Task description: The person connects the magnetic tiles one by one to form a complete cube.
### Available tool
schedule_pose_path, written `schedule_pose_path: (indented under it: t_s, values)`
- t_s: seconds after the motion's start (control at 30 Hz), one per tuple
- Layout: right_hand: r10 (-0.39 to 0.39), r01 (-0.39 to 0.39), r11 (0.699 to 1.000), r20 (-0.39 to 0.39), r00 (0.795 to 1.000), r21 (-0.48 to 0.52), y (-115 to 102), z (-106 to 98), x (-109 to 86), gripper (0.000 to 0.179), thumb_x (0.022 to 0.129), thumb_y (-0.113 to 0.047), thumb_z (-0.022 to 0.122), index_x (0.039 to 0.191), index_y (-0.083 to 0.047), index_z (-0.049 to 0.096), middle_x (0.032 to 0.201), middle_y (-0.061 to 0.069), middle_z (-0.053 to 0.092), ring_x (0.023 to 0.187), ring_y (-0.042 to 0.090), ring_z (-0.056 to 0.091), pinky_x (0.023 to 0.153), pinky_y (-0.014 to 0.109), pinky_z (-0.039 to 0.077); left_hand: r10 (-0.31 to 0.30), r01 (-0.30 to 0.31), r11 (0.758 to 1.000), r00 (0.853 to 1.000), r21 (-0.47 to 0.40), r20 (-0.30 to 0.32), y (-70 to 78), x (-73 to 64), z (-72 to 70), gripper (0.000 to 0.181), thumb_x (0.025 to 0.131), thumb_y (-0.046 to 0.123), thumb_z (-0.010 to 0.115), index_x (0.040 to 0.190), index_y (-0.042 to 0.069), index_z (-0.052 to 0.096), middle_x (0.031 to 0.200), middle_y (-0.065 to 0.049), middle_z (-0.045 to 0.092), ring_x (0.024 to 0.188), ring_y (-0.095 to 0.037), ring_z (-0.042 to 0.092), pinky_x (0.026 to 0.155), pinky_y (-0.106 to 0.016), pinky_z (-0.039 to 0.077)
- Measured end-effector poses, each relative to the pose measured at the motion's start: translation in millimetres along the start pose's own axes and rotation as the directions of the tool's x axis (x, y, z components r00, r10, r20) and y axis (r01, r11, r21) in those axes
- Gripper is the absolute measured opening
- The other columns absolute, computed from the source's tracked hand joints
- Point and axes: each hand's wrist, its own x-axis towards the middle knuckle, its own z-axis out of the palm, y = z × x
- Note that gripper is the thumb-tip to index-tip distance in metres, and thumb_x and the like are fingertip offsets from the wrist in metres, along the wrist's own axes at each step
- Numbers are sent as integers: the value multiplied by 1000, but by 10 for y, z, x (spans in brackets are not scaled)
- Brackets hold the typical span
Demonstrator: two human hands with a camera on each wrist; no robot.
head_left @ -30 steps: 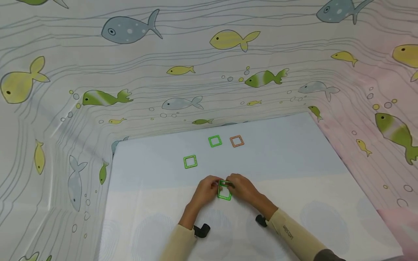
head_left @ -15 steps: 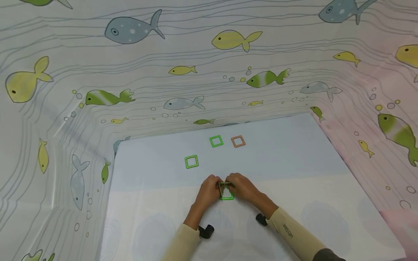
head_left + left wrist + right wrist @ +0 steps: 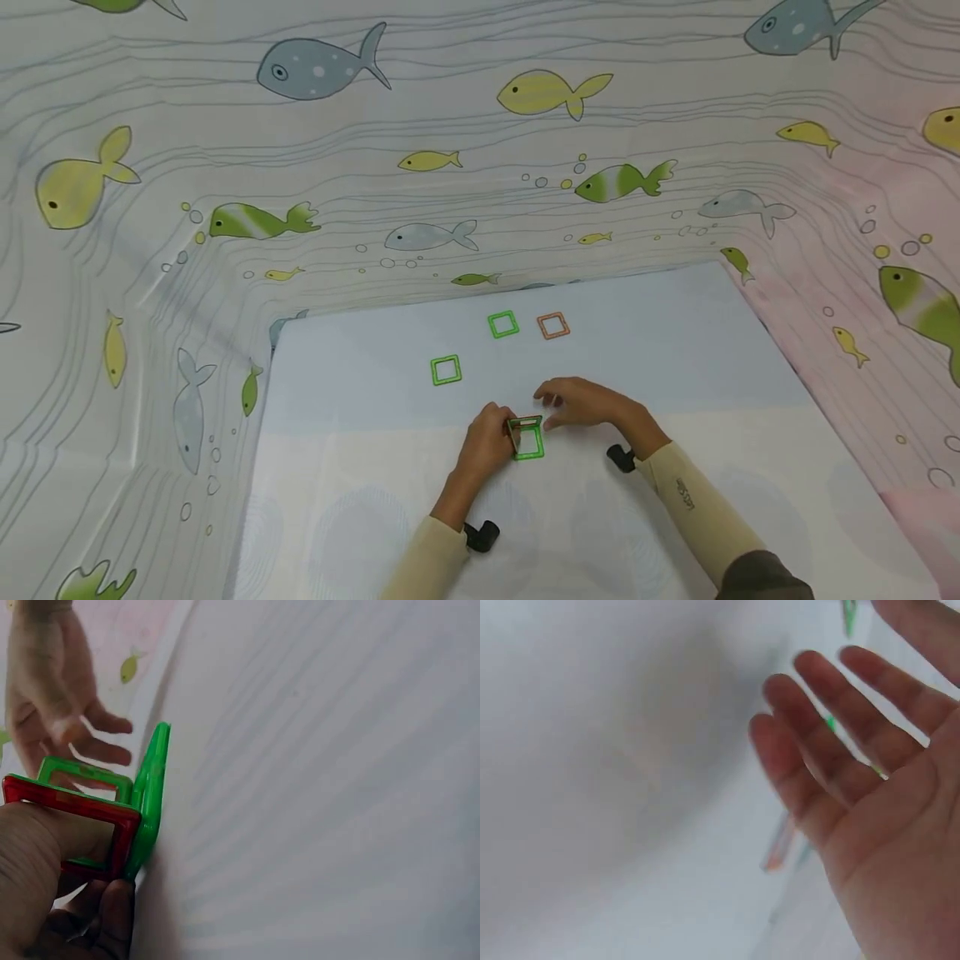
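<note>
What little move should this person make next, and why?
Perhaps reach the right hand toward the orange square: that hand is empty, the square lies apart nearby, and the left hand holds the joined squares.

Your spot: booth-like enclosure; wavy-lined, fish-print sheeting [image 3: 480,193] surrounds white-and-pale-blue table [image 3: 637,333] on three sides, creased at corners; you face yellow fish [image 3: 536,92], green fish [image 3: 615,183], grey-blue fish [image 3: 311,71], bubbles [image 3: 542,182]: nursery-style decor; whether home, nursery or studio, you cannot tell from these views.
</note>
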Motion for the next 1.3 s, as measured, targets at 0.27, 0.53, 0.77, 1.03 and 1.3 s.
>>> schedule_pose_path:
  t_s: [0.27, 0.53, 0.77, 1.03, 1.3]
  values:
    - [-16, 16, 998, -6, 1000, -57, -103, -374, 210, 23, 100, -23, 62, 115, -7, 70, 108, 0, 71, 97, 13, 65, 83, 33, 53, -31, 30, 999, 999, -35, -25, -25, -43, 91, 14, 82, 5, 74, 95, 7, 72, 80, 4, 51, 67, -5, 45, 57, -18, 41]
    - [-123, 123, 987, 4, 992, -103, -308, -400, 635, 22, 102, -21, 58, 110, -7, 72, 102, 0, 71, 86, 8, 61, 76, 27, 51, -28, 24, 998, 997, -61, -68, -52, -43, 64, 14, 79, 3, 75, 91, 9, 70, 80, 4, 50, 69, -5, 46, 59, -18, 42]
    - [-143, 144, 975, 14, 990, -169, -424, -351, 1015, 16, 101, -18, 58, 107, -8, 70, 100, 1, 70, 88, 10, 62, 77, 29, 51, -58, 54, 994, 997, -91, -49, -64, -36, 45, 15, 79, 4, 76, 92, 8, 72, 78, 4, 50, 68, -5, 44, 58, -19, 40]
    - [-145, 143, 966, 8, 989, -217, -523, -292, 1425, 35, 98, -24, 65, 126, -2, 63, 114, 12, 67, 106, 26, 64, 88, 36, 53, -89, 83, 992, 995, -98, -51, -76, -45, 38, 15, 79, 4, 77, 92, 9, 71, 79, 4, 50, 70, -5, 45, 59, -19, 40]
    - [-126, 147, 958, 100, 987, -245, -612, -183, 1639, 53, 95, -27, 70, 139, -2, 54, 131, 15, 58, 122, 25, 58, 101, 37, 49, -89, 85, 988, 995, -128, -32, -56, -30, 101, 20, 76, 1, 78, 93, 10, 70, 81, 4, 49, 71, -4, 44, 61, -18, 39]
